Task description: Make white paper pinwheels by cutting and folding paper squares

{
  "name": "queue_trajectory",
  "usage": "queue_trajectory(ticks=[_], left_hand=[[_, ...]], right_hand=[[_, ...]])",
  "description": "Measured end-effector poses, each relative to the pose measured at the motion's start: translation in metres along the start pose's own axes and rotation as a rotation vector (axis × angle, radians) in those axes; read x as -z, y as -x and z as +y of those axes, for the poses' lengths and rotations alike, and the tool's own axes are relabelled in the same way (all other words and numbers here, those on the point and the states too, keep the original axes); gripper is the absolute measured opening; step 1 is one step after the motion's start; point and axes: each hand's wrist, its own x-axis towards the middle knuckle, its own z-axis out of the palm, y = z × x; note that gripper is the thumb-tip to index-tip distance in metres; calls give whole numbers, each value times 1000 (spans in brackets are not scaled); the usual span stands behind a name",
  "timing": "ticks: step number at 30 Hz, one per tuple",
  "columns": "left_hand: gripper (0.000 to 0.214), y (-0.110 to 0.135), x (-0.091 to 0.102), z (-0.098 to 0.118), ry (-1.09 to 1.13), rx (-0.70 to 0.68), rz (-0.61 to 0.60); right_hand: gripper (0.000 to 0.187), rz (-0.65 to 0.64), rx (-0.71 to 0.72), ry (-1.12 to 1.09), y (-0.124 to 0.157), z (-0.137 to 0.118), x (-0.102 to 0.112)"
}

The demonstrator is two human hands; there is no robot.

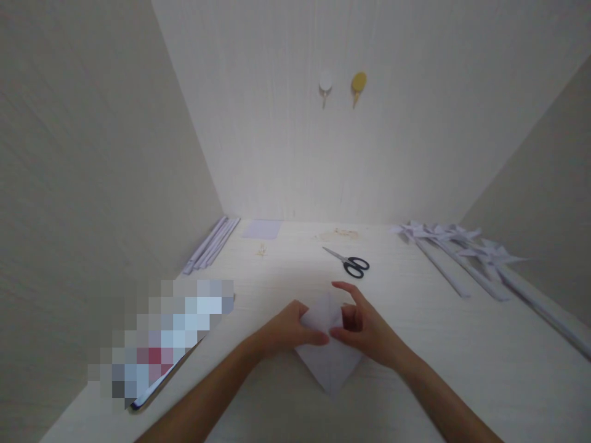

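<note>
A pale folded sheet of paper [330, 367] lies on the table right in front of me, turned like a diamond with one corner towards me. My left hand [292, 329] grips its left side, the thumb on top and the other fingers mostly hidden beneath. At the right edge, my right hand [367, 329] has its thumb and curled fingers closed on the paper, while its index finger stretches out above. Both thumb tips nearly meet over the middle. Just beyond the right hand rest black-handled scissors [353, 264], their blades pointing away to the left.
Rolled paper sticks [212, 246] lie at the back left beside a lilac paper square [263, 229]. Small tan bits [341, 235] lie near the back wall. Paper pinwheels on sticks [443, 243] are at right. A blurred-out device [175, 351] sits at left. Two hooks [359, 83] hang on the wall.
</note>
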Motion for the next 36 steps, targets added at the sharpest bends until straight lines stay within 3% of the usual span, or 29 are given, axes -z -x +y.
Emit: queue_trajectory(ticks=[7, 12, 16, 21, 24, 29, 36], left_hand=[[17, -4, -1, -4, -62, 10, 108], [25, -11, -2, -10, 175, 5, 280], [29, -16, 1, -15, 348, -37, 417], [29, -14, 2, -14, 458, -67, 387], [28, -13, 1, -11, 445, -46, 390], [26, -13, 0, -11, 320, -31, 427], [24, -12, -10, -11, 129, -114, 426]], right_hand=[[64, 28, 27, -14, -3, -1, 0], [45, 241, 165, -30, -9, 0, 6], [42, 252, 267, 69, -6, 2, 10], [28, 95, 362, 430, 0, 0, 9], [23, 107, 352, 502, 0, 0, 9], [7, 163, 280, 387, -5, 4, 8], [15, 294, 160, 159, -14, 9, -5]])
